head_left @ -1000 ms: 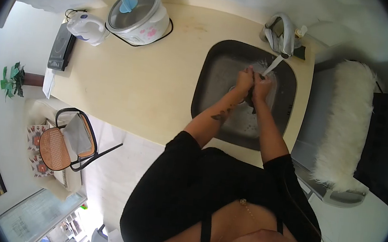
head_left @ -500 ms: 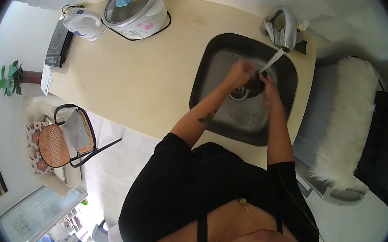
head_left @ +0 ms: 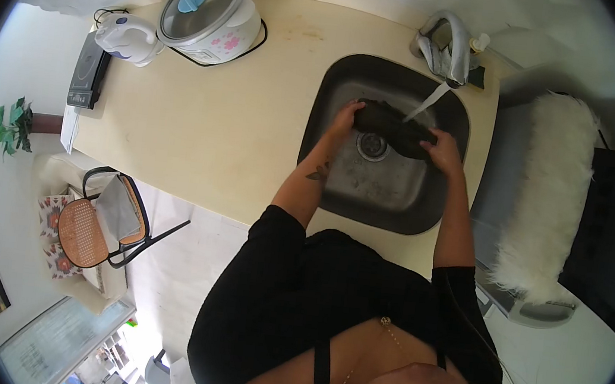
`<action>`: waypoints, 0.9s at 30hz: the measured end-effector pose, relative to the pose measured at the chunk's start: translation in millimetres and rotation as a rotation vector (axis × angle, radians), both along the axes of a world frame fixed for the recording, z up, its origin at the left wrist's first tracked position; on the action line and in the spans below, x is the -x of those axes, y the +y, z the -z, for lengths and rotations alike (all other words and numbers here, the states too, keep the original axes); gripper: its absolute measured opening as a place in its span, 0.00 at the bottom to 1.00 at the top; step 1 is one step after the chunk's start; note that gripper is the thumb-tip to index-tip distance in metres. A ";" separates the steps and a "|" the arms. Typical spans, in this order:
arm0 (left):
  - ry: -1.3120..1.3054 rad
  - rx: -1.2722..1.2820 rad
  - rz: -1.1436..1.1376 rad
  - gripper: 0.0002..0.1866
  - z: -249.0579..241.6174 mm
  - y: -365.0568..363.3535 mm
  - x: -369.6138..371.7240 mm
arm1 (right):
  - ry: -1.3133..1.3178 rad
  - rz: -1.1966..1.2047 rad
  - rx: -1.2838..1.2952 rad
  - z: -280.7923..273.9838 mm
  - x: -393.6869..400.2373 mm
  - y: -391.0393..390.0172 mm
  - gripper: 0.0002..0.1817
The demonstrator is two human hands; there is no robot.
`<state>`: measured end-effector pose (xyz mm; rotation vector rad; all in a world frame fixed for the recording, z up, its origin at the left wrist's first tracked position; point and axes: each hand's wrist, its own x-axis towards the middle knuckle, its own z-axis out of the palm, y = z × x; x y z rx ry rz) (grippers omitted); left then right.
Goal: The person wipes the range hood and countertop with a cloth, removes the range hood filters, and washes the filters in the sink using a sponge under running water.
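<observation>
A dark cloth [head_left: 393, 128] is stretched between my two hands above the drain of the metal sink [head_left: 387, 217]. My left hand [head_left: 347, 116] grips its left end, and my right hand [head_left: 443, 151] pinches its right end. Water [head_left: 429, 102] runs from the silver faucet [head_left: 445, 47] onto the cloth. The round drain [head_left: 372, 147] shows just below the cloth.
On the counter [head_left: 202, 128] at the upper left are a white cooker [head_left: 223, 29], a white kettle [head_left: 130, 38] and a black hot plate [head_left: 89, 73]. A chair [head_left: 106, 219] stands at lower left. White fluffy fabric [head_left: 543, 194] lies right of the sink.
My hands have moved apart, left hand to the left and right hand slightly right. The bunched dark cloth is now spread out between them, and the drain is more visible.
</observation>
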<state>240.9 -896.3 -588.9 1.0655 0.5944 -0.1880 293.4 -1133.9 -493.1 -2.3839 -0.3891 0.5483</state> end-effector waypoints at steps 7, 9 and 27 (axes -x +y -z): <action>-0.487 0.061 0.100 0.20 35.9 -87.3 2.4 | -0.213 0.378 -0.399 25.5 37.5 98.4 0.13; 0.243 0.222 0.015 0.19 -9.9 -101.7 2.8 | -0.228 0.544 -0.178 32.2 22.6 90.8 0.13; -0.429 -0.674 0.733 0.22 -52.4 -38.6 -29.5 | 0.045 0.233 -0.351 107.9 -17.1 23.5 0.25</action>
